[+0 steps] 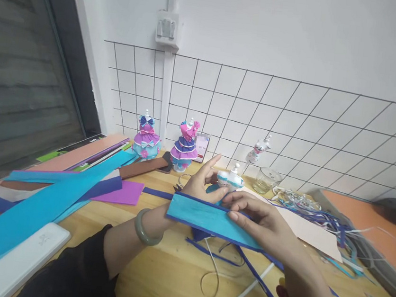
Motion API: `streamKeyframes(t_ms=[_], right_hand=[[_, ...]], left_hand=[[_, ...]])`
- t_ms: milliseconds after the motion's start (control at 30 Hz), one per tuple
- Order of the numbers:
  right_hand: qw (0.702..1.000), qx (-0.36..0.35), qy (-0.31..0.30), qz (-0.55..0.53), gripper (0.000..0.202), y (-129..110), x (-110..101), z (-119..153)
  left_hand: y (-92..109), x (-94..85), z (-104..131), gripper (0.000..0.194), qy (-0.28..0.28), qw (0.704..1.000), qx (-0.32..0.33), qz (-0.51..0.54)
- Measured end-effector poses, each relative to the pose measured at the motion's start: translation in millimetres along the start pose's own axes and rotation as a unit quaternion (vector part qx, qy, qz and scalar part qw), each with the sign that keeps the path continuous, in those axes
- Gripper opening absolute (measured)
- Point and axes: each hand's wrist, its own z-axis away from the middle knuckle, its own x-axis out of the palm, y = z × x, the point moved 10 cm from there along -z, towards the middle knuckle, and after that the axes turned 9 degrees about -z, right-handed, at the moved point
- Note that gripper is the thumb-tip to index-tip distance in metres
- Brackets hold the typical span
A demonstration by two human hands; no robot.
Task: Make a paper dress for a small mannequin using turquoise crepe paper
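In the head view, a small white dress-form mannequin with blue trim sits against the fingers of my left hand. The thumb lies along its near side and the index finger points upward; the other fingers are partly hidden. A light blue strip with dark blue edges, apparently crepe paper, stretches across my left wrist. My right hand has its thumb on this strip and its fingers behind it, close to the mannequin. The mannequin's lower part is hidden by the hands and strip.
Two dressed mannequins stand by the wall near a phone. A bare mannequin leans beside a glass jar. Coloured sheets and a white power bank lie left; tangled paper scraps lie right.
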Motion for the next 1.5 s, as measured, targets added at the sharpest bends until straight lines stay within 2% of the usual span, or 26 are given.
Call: streamKeyframes(t_ms=[167, 367, 467, 600, 733, 967, 1100, 1233, 1500], right_hand=[[1.0, 0.018, -0.006, 0.002, 0.027, 0.1, -5.1, 2.9], [0.997, 0.062, 0.035, 0.043, 0.029, 8.5, -36.8, 12.6], [0.993, 0.084, 0.042, 0.065, 0.032, 17.7, -49.4, 15.5], [0.991, 0.103, 0.054, 0.071, 0.036, 30.0, -61.0, 17.9], [0.99, 0.116, 0.052, 0.067, 0.037, 39.1, -67.9, 20.7], [0.986, 0.144, 0.067, 0.041, 0.038, 53.9, -77.9, 22.5], [0.988, 0.14, 0.067, 0.022, 0.038, 57.6, -78.5, 20.9], [0.987, 0.137, 0.078, 0.028, 0.04, 56.4, -81.4, 20.9], [0.987, 0.137, 0.072, 0.035, 0.039, 58.3, -79.1, 20.1]], left_hand=[[-2.6, -9.9, -3.9, 0.081, 0.041, 0.999, 0.02, -0.022], [-13.8, -17.9, -6.3, 0.066, 0.049, 0.999, -0.014, 0.014], [-12.9, -22.6, -5.1, 0.047, 0.061, 0.998, -0.01, 0.02], [-0.1, -31.9, -5.3, 0.015, 0.081, 0.992, 0.044, -0.083], [7.4, -30.6, -8.4, 0.017, 0.052, 0.986, 0.072, -0.14], [6.7, -25.9, -9.9, 0.026, 0.01, 0.985, 0.022, -0.168], [17.6, -20.8, -6.6, 0.028, -0.019, 0.981, 0.034, -0.192], [21.6, -22.4, -6.0, 0.024, 0.007, 0.981, 0.051, -0.189], [10.3, -22.9, -5.9, 0.014, 0.028, 0.98, 0.028, -0.192]])
